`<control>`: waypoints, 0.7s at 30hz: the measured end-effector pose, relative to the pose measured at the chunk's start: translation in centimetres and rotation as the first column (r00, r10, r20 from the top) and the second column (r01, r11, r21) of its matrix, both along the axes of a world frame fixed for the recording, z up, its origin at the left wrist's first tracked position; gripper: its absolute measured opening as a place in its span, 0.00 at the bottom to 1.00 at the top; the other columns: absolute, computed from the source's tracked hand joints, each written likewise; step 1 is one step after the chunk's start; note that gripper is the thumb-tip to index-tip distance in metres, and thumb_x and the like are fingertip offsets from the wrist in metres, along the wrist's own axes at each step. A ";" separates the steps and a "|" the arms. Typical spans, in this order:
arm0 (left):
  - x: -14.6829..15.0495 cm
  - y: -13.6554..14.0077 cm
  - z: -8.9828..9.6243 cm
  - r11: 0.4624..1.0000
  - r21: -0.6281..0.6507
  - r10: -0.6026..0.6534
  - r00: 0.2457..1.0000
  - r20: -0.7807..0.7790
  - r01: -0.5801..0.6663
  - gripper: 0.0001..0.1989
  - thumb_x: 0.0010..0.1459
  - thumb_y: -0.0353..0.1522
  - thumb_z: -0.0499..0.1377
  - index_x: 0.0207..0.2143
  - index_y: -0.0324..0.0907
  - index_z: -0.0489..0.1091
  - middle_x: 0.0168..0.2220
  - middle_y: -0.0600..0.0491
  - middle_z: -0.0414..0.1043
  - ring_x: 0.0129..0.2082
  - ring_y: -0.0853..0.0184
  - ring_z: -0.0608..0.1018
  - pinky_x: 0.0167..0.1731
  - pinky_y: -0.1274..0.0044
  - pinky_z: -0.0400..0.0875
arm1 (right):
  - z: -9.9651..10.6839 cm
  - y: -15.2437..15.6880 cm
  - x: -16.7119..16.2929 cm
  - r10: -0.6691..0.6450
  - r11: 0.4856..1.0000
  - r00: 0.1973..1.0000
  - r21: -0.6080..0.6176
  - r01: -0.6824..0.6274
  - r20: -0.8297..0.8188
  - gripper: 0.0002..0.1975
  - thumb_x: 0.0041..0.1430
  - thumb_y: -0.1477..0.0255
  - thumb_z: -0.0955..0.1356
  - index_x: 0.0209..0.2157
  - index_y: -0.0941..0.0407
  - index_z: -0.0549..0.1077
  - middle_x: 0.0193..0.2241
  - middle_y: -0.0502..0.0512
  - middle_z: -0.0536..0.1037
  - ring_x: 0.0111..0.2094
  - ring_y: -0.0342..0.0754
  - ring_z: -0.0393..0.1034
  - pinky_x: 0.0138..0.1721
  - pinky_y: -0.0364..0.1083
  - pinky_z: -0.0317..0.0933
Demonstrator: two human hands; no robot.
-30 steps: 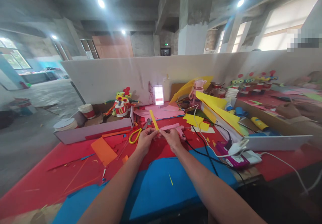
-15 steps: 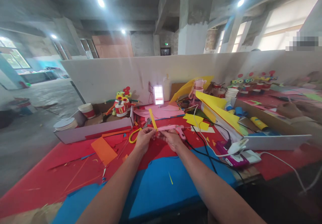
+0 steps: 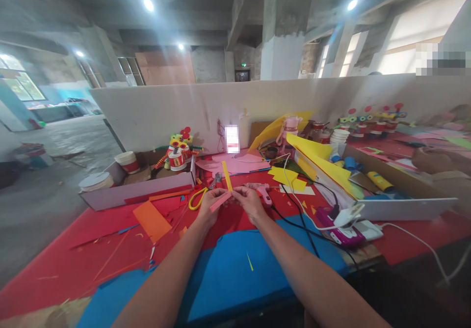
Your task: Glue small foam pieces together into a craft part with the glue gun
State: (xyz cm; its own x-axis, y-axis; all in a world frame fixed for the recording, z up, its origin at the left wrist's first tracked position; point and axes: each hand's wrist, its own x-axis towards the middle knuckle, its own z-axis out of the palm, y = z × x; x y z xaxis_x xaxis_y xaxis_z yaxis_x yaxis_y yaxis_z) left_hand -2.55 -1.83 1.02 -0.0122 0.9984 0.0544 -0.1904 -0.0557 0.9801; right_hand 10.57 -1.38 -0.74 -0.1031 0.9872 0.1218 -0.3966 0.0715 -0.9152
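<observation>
In front of me, a yellow paper strip (image 3: pixel 226 175) and a pink paper strip (image 3: pixel 220 202) meet at one end between my fingertips. My left hand (image 3: pixel 212 205) pinches the strips near that joint; the pink one slants down across its fingers. From the other side, my right hand (image 3: pixel 248 201) pinches the same meeting point. A pink glue gun (image 3: pixel 263 192) lies on the table just beyond my right hand. Yellow-handled scissors (image 3: pixel 197 199) rest to the left of my left hand.
Blue sheet (image 3: pixel 235 269) covers the near table. Orange paper (image 3: pixel 152 220) and scraps lie left. A box (image 3: pixel 136 190) with a figure stands back left, another box (image 3: pixel 405 209) right. A purple power strip (image 3: pixel 340 227) trails cords. At far right is another person's hand (image 3: pixel 429 161).
The pink strip has swung from pointing right to slanting down and left over my left hand. The yellow strip has shifted slightly right and stands more upright.
</observation>
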 end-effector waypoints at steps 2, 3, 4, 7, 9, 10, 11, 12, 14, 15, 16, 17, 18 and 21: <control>0.1 -0.1 0.0 1.000 -0.001 -0.013 1.000 0.017 0.013 0.14 0.34 0.36 0.70 0.22 0.35 0.76 0.19 0.49 0.74 0.16 0.73 0.68 0.19 0.79 0.59 | 0.0 0.1 0.0 -0.031 0.999 0.999 0.039 0.029 0.038 0.16 0.39 0.60 0.75 0.27 0.57 0.77 0.22 0.50 0.78 0.25 0.46 0.72 0.35 0.47 0.68; 0.1 -0.2 0.0 1.000 0.013 -0.029 0.999 0.028 0.029 0.14 0.35 0.36 0.70 0.24 0.35 0.76 0.20 0.49 0.75 0.18 0.72 0.69 0.20 0.79 0.60 | 0.0 0.2 0.1 -0.050 0.997 0.998 0.053 0.048 0.038 0.15 0.40 0.61 0.75 0.27 0.57 0.77 0.22 0.50 0.78 0.25 0.46 0.72 0.35 0.47 0.68; 0.2 -0.4 0.1 0.998 0.034 -0.048 0.998 0.036 0.046 0.14 0.36 0.36 0.70 0.26 0.36 0.77 0.22 0.48 0.76 0.19 0.70 0.71 0.21 0.78 0.62 | 0.0 0.3 0.2 -0.074 0.996 0.997 0.055 0.073 0.026 0.14 0.40 0.61 0.74 0.27 0.56 0.77 0.22 0.50 0.78 0.26 0.46 0.72 0.35 0.47 0.68; 0.5 -0.7 0.2 0.987 0.103 -0.123 0.992 0.029 0.120 0.17 0.39 0.34 0.70 0.34 0.37 0.78 0.28 0.47 0.78 0.24 0.67 0.74 0.23 0.77 0.64 | 0.0 0.5 0.3 -0.153 0.988 0.988 -0.008 0.153 -0.031 0.16 0.38 0.61 0.74 0.28 0.56 0.77 0.22 0.50 0.78 0.25 0.46 0.71 0.32 0.46 0.68; 0.7 -0.8 0.2 0.982 0.132 -0.137 0.991 -0.003 0.136 0.16 0.41 0.35 0.70 0.35 0.38 0.78 0.30 0.48 0.78 0.25 0.68 0.74 0.23 0.78 0.63 | -0.1 0.5 0.3 -0.159 0.987 0.986 -0.045 0.157 -0.049 0.17 0.38 0.60 0.75 0.28 0.56 0.76 0.22 0.51 0.78 0.25 0.46 0.71 0.31 0.47 0.68; 0.7 -0.8 0.1 0.983 0.144 -0.117 0.993 -0.017 0.118 0.15 0.42 0.35 0.69 0.34 0.38 0.77 0.28 0.49 0.77 0.24 0.69 0.73 0.23 0.78 0.63 | -0.1 0.4 0.3 -0.142 0.989 0.988 -0.048 0.140 -0.056 0.17 0.37 0.59 0.75 0.27 0.56 0.76 0.23 0.51 0.78 0.25 0.47 0.72 0.32 0.47 0.68; 0.7 -0.8 0.1 0.984 0.155 -0.083 0.996 -0.031 0.087 0.14 0.42 0.36 0.69 0.32 0.38 0.77 0.26 0.51 0.76 0.23 0.71 0.72 0.22 0.79 0.62 | -0.1 0.3 0.2 -0.116 0.993 0.991 -0.042 0.114 -0.061 0.18 0.37 0.58 0.75 0.27 0.56 0.75 0.23 0.51 0.78 0.25 0.47 0.72 0.32 0.47 0.68; 0.6 -0.7 0.1 0.986 0.162 -0.040 0.998 -0.043 0.046 0.13 0.43 0.36 0.69 0.29 0.37 0.76 0.24 0.52 0.74 0.21 0.72 0.71 0.22 0.79 0.62 | -0.1 0.2 0.0 -0.083 0.996 0.994 -0.034 0.081 -0.064 0.18 0.37 0.58 0.75 0.27 0.56 0.75 0.23 0.52 0.78 0.26 0.47 0.72 0.33 0.47 0.68; 0.4 -0.6 0.0 0.987 0.159 0.032 0.998 -0.061 -0.022 0.12 0.42 0.36 0.69 0.25 0.37 0.74 0.20 0.54 0.72 0.20 0.73 0.69 0.21 0.80 0.62 | 0.0 0.0 -0.1 -0.013 1.000 0.998 -0.029 0.011 -0.067 0.19 0.36 0.57 0.75 0.26 0.56 0.74 0.24 0.51 0.78 0.27 0.48 0.73 0.34 0.48 0.69; 0.3 -0.5 0.0 0.987 0.153 0.051 0.996 -0.068 -0.040 0.12 0.42 0.36 0.68 0.23 0.37 0.73 0.19 0.54 0.71 0.19 0.73 0.69 0.21 0.80 0.62 | 0.0 -0.1 -0.2 0.019 0.999 0.998 -0.032 -0.021 -0.066 0.19 0.36 0.56 0.75 0.26 0.56 0.74 0.24 0.51 0.78 0.27 0.48 0.73 0.33 0.48 0.69; 0.3 -0.4 0.0 0.988 0.147 0.062 0.995 -0.071 -0.051 0.12 0.42 0.36 0.68 0.22 0.37 0.73 0.19 0.54 0.70 0.19 0.73 0.69 0.21 0.80 0.62 | 0.1 -0.2 -0.2 0.045 0.998 0.997 -0.035 -0.047 -0.061 0.20 0.38 0.55 0.75 0.26 0.55 0.74 0.24 0.51 0.78 0.27 0.48 0.74 0.33 0.47 0.69; 0.2 -0.4 0.0 0.989 0.140 0.067 0.995 -0.076 -0.056 0.12 0.42 0.36 0.68 0.21 0.37 0.73 0.18 0.54 0.70 0.19 0.73 0.68 0.21 0.80 0.61 | 0.1 -0.2 -0.2 0.063 0.997 0.997 -0.032 -0.065 -0.051 0.20 0.40 0.53 0.74 0.26 0.55 0.74 0.24 0.51 0.78 0.27 0.48 0.74 0.32 0.47 0.69; 0.2 -0.4 0.0 0.989 0.137 0.067 0.995 -0.079 -0.056 0.12 0.41 0.37 0.68 0.21 0.37 0.73 0.17 0.55 0.69 0.18 0.73 0.68 0.20 0.80 0.61 | 0.1 -0.2 -0.2 0.074 0.997 0.997 -0.020 -0.075 -0.031 0.20 0.41 0.52 0.73 0.27 0.55 0.74 0.24 0.51 0.78 0.26 0.48 0.74 0.31 0.47 0.68; 0.3 -0.3 -0.2 0.989 0.140 0.057 0.993 -0.103 -0.042 0.13 0.41 0.37 0.68 0.19 0.37 0.72 0.16 0.55 0.68 0.18 0.73 0.67 0.20 0.80 0.60 | 0.1 -0.1 0.0 0.056 0.997 0.995 0.049 -0.060 0.080 0.20 0.44 0.51 0.71 0.26 0.54 0.75 0.21 0.50 0.77 0.24 0.49 0.73 0.31 0.48 0.68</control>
State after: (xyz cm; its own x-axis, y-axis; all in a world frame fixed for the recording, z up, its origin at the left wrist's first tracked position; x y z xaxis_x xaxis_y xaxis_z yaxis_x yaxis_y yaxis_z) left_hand -2.24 -2.09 0.84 -0.0479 0.9798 0.1943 -0.0790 -0.1977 0.9771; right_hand 10.57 -1.46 -0.63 -0.1717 0.9719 0.1611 -0.3285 0.0977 -0.9394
